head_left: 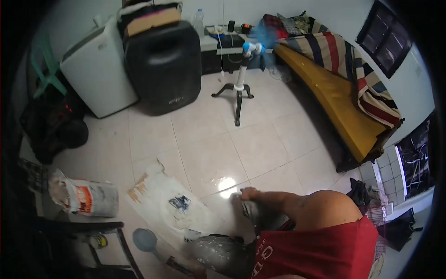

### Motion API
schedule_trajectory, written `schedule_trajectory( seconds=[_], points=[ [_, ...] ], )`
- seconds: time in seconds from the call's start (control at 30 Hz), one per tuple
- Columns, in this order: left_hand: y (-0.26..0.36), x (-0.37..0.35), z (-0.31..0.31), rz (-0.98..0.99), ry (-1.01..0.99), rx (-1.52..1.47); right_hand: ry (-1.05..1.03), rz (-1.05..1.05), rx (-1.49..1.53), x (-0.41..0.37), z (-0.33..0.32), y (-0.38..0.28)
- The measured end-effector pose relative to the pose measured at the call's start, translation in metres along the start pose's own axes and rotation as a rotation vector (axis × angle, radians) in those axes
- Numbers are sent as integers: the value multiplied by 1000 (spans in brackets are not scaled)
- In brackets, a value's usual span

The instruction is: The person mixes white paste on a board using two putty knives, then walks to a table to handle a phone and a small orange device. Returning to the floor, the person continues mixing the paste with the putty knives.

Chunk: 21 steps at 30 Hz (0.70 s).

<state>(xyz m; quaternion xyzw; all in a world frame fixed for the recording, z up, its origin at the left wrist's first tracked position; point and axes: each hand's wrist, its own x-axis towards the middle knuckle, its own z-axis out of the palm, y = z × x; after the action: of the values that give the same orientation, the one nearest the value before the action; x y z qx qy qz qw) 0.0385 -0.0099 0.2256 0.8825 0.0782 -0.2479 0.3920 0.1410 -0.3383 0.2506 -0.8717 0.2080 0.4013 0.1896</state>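
Note:
My right hand [250, 193] rests at my bent knee, fingers apart, with nothing visible in it. Low in the view, my left hand [200, 273] is partly cut off and dim. It appears closed at the end of a flat dark tool [179, 266] that resembles a trowel. Beside that tool lies a grey round dipper [145, 240] with a handle. In front of my legs a flattened white sack [169, 211] is spread on the floor, with torn brown paper at one corner. My trousers [218, 255] are spotted with white.
An upright bag with an orange label [93, 200] stands left, near a dark stool frame [123, 246] and a small yellow-labelled can [98, 241]. Farther off are a tripod fan [241, 76], a black speaker [165, 69], a white appliance [100, 69] and a yellow bench [330, 95].

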Motion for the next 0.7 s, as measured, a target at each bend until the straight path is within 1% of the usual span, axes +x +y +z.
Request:
schedule_trajectory(
  seconds=[0.07, 0.1, 0.13, 0.2, 0.3, 0.37, 0.4, 0.43, 0.5, 0.53, 0.57, 0.6, 0.63, 0.67, 0.7],
  points=[
    [42, -22, -16, 18, -122, 75, 72, -33, -8, -62, -21, 1],
    [61, -32, -25, 22, -180, 109, 59, -11, -20, -76, -19, 9],
    [78, -45, -34, 19, -231, 144, 40, 14, -29, -90, -17, 18],
    [112, -72, -57, 5, -330, 206, -83, -23, -112, -115, -15, 43],
    [155, -118, -104, -46, -468, 313, -247, -406, -295, -166, -36, 87],
    [182, -150, -147, -96, -563, 380, -316, -563, -381, -184, -49, 122],
    [192, -165, -170, -116, -610, 421, -307, -220, -197, -243, -105, 113],
    [200, -182, -190, -138, -658, 469, -220, 107, 10, -304, -161, 104],
    [214, -208, -229, -80, -818, 631, -169, 147, 112, -320, -198, 134],
    [220, -221, -244, 33, -937, 759, -148, 170, 165, -321, -203, 156],
    [233, -230, -256, 329, -1075, 947, -162, 169, 252, -309, -203, 180],
    [244, -233, -262, 648, -1132, 1091, -214, 201, 467, -319, -231, 190],
    [259, -230, -265, 849, -1071, 1154, -268, 233, 677, -328, -256, 202],
    [281, -226, -268, 780, -918, 930, -208, 203, 823, -324, -261, 217],
    [311, -221, -258, 628, -811, 874, -148, 178, 958, -324, -267, 236]
  ],
)
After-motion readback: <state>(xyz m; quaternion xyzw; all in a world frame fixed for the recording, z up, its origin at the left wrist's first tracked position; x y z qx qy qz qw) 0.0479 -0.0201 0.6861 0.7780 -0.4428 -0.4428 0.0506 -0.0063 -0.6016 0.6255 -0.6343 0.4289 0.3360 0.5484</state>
